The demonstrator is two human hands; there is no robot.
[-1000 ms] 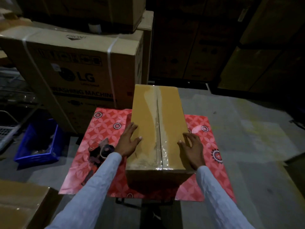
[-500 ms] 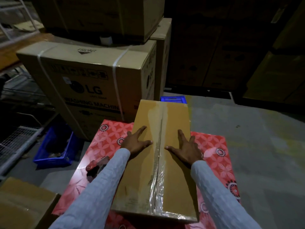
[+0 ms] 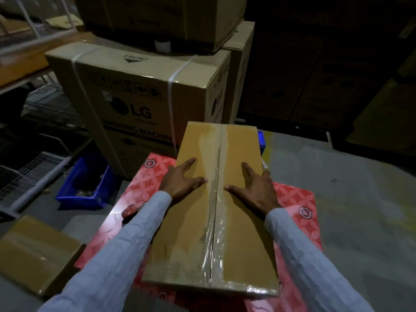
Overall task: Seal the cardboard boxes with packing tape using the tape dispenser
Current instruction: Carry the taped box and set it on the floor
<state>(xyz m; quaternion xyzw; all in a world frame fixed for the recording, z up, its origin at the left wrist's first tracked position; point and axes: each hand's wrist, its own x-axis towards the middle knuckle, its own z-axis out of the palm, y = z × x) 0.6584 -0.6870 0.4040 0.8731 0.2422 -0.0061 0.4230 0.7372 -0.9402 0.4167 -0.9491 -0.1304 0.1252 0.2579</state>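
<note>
A long brown cardboard box [image 3: 191,239] lies on a red patterned table [image 3: 297,199]. Clear packing tape [image 3: 215,199] runs along its centre seam and wraps over the near end. My left hand [image 3: 183,182] rests flat on the left flap, fingers spread, thumb near the seam. On the right flap my right hand [image 3: 256,188] also lies flat and spread, thumb pointing at the tape. A red piece of the tape dispenser [image 3: 128,213] shows beside my left sleeve; the rest is hidden under my arm.
A large LG washing machine carton [image 3: 139,91] stands behind the table, with more cartons stacked on it. A blue crate [image 3: 85,188] sits on the floor at left beside a wire rack [image 3: 29,172]. Another taped box [image 3: 36,253] lies at lower left. Grey concrete floor [image 3: 360,199] spreads to the right.
Both hands slid forward from the box's near corners onto the top flaps either side of the taped seam. The view has come closer and higher over the box.
</note>
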